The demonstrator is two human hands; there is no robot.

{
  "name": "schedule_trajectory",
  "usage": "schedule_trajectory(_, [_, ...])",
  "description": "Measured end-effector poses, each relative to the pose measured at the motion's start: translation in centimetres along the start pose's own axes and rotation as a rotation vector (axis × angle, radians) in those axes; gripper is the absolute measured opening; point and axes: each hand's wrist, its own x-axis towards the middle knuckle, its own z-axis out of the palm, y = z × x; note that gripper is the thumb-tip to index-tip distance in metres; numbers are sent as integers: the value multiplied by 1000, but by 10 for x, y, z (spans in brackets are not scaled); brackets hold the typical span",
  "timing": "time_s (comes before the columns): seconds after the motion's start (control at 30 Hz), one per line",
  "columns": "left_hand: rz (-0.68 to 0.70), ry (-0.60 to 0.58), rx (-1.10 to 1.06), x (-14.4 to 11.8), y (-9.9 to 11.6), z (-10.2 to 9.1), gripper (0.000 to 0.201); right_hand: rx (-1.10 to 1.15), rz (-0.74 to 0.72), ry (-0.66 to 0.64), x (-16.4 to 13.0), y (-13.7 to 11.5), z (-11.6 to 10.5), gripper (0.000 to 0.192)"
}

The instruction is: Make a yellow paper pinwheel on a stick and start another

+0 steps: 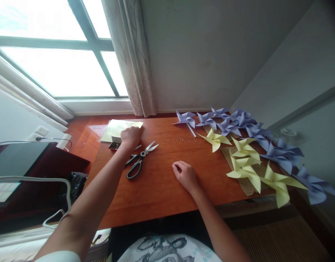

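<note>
Under left hand (131,136), small box (116,139) partly hidden, contents unclear.

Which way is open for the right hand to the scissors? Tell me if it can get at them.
Probably yes. The right hand rests on the bare wooden table, and nothing lies between it and the scissors. The left hand is just beyond them, not over the handles.

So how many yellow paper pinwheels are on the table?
4 yellow pinwheels, in a line along the table's right side: first, second, third, and fourth at the near edge. None seems hidden.
</note>
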Motion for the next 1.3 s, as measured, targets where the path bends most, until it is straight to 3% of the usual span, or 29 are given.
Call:
schedule_trajectory(0.3, [51, 115, -46, -12, 9, -20, 38, 65, 12, 4, 0, 1, 0, 22])
schedule_trajectory(0.47, [225, 200, -82, -66, 37, -35, 34, 194, 40, 61, 1, 4, 1, 18])
schedule_trajectory(0.53, [420, 248, -122, -100, 47, -28, 27, 266, 85, 135, 1, 9, 0, 18])
schedule_trajectory(0.63, [699, 293, -282, -151, 51, -1, 23, 354, 178, 300, -4, 18, -6, 31])
schedule_trajectory(0.77, [807, 279, -450, -201, 32, 41, 26, 411, 231, 402, -23, 24, -24, 33])
schedule_trajectory(0.87, [804, 310, -467, -217, 10, 62, 24, 379, 148, 289, -43, 20, -39, 31])
schedule_trajectory(0.97, [801, 325, -483, -224, -5, 72, 21, 234, -29, 109, -60, 11, -50, 44])
schedule_trajectory(1.13, [758, 271, -594, -230, -11, 77, 18, 61, -253, -119, -74, -2, -54, 60])
schedule_trajectory(1.3, [697, 196, -709, -234, -5, 73, 14, 37, -238, -209, -79, -9, -55, 40])
